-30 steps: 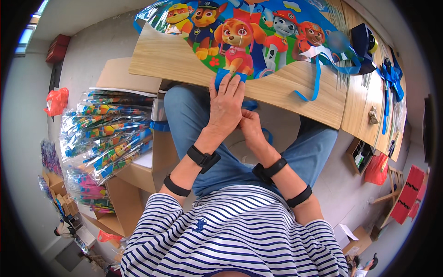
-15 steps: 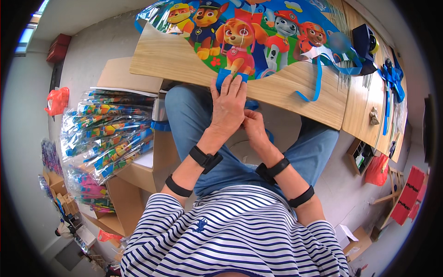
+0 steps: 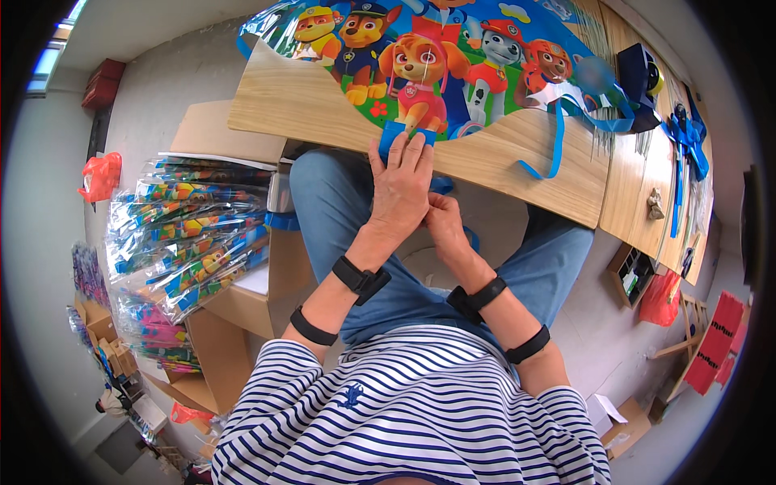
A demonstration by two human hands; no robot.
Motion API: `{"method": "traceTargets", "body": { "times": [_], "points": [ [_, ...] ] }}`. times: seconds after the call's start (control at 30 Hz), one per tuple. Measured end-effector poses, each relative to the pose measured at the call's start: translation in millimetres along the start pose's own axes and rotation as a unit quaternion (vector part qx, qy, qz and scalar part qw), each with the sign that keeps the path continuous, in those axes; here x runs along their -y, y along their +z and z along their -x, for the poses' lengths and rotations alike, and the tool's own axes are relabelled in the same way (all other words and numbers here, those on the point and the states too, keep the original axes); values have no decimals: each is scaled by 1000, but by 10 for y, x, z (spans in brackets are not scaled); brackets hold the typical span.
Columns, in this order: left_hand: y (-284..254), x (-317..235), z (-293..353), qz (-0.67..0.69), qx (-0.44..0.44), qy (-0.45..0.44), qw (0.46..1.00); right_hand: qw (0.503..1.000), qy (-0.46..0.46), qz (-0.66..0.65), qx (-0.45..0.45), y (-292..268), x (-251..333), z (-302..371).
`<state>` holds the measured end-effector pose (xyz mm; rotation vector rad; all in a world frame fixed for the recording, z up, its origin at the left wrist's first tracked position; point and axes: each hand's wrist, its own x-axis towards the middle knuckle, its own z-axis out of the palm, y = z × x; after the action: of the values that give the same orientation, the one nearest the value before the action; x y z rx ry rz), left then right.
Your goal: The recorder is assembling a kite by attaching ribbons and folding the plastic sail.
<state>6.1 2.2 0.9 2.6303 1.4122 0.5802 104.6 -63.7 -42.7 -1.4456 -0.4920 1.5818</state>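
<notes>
A glossy printed sheet with cartoon dogs lies on the wooden table. Its narrow blue end reaches the table's near edge. My left hand rests there with stretched fingers, the tips on the blue end. Just below the edge and close to the left palm, my right hand is closed in a pinch. What it grips is hidden by the fingers. A blue ribbon shows right above those fingers, and another bit of it hangs below the hand.
At left, an open cardboard box holds several printed packages in clear wrap. A loose blue ribbon droops over the tabletop at right. Thin rods, a dark box and blue strips lie farther right.
</notes>
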Motion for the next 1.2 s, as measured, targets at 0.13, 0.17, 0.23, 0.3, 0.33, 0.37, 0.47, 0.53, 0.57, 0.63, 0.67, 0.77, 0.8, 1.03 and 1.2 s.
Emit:
{"method": "traceTargets", "body": {
  "times": [0.13,0.17,0.23,0.3,0.33,0.37,0.47,0.53,0.57,0.63,0.67,0.77,0.8,1.03,1.2],
  "points": [
    [-7,-10,-4,-5,0,0,1000,1000,0,16,-4,-25,25,-1],
    [-8,-14,-5,-7,3,-2,1000,1000,-1,23,-3,-36,32,-2],
    [-10,-16,-8,-11,6,-5,1000,1000,-1,28,-2,-47,35,-2],
    [-13,-17,-6,-13,9,-5,1000,1000,-3,22,-2,-53,29,-3],
    [-14,-17,-5,-12,9,-5,1000,1000,1,22,-4,-54,23,-5],
    [-14,-17,-4,-13,11,-6,1000,1000,3,22,-7,-52,16,-9],
    [-7,-15,-4,-9,7,-5,1000,999,8,34,11,-66,0,-26],
    [0,-13,-9,3,0,-3,1000,999,8,39,24,-82,-8,-35],
    [3,-13,-10,0,0,-2,1000,999,7,36,27,-91,-12,-37],
    [6,-12,-11,3,0,-3,1000,999,5,36,31,-112,-20,-38],
    [6,-11,-11,-1,0,-3,1000,999,5,39,33,-118,-24,-40],
    [7,-14,-12,-3,1,-2,1000,999,4,42,34,-110,-27,-49],
    [7,-14,-11,-4,1,-1,1000,999,3,42,34,-99,-21,-46],
    [30,6,0,7,-4,0,1000,810,-246,523,-103,-58,303,238],
    [64,0,10,-4,-14,2,1000,765,-411,473,-149,-157,865,17]
  ]
}}
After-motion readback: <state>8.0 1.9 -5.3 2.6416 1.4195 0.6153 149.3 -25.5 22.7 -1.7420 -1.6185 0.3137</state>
